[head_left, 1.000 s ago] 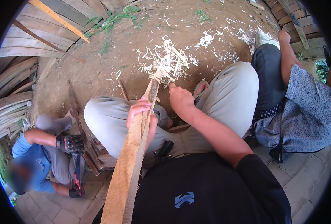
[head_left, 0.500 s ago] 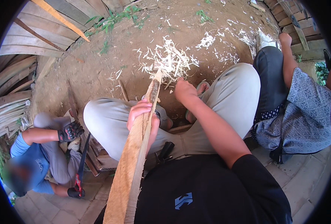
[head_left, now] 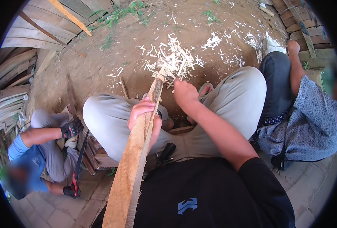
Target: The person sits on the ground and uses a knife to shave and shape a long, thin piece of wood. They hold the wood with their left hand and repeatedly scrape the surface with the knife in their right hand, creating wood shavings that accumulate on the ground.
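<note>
A long rough-sawn wooden plank (head_left: 127, 171) slants up from the lower edge, between my legs, to a narrow tapered tip. My left hand (head_left: 142, 114) is wrapped round it below the tip, thumb and fingers on opposite sides. Just right of the tip, my right hand (head_left: 186, 93) is closed in a fist. Whatever it grips is mostly hidden; a thin piece seems to stick out toward the wood. Beyond the tip, pale wood shavings (head_left: 176, 57) lie heaped on the dirt ground.
At the left, a seated co-worker with black gloves (head_left: 72, 128) holds a red-handled saw (head_left: 76, 176). Another person in a patterned grey top (head_left: 303, 121) sits close at my right, beside more shavings (head_left: 213, 41). Stacked boards (head_left: 9, 79) line the left side. A dark-handled object (head_left: 166, 154) rests at my waist.
My right hand has shifted slightly left, nearer the plank's tip. The left hand keeps its hold on the plank. The co-worker's saw at the left has moved slightly.
</note>
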Motion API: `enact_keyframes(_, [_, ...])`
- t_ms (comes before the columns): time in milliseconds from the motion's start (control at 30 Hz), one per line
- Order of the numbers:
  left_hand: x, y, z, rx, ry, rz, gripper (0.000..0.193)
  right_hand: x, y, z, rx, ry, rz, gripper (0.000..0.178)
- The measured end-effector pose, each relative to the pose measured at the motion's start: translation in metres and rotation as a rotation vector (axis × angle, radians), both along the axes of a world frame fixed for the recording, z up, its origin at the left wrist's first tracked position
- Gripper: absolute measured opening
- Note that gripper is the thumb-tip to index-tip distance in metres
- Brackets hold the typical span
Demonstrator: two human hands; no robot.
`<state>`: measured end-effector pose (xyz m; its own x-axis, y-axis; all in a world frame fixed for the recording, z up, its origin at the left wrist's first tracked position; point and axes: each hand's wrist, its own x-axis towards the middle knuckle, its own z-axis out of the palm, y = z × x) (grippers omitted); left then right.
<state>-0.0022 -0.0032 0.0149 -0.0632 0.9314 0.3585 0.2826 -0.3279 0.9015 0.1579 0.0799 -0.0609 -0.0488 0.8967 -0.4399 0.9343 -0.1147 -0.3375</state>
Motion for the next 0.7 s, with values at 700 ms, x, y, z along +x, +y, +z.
enact_keyframes(700, [0.002,0.000,0.003,0.015,0.022,-0.007,0.035,0.010,0.018,-0.015,-0.114,0.037,-0.107,0.029])
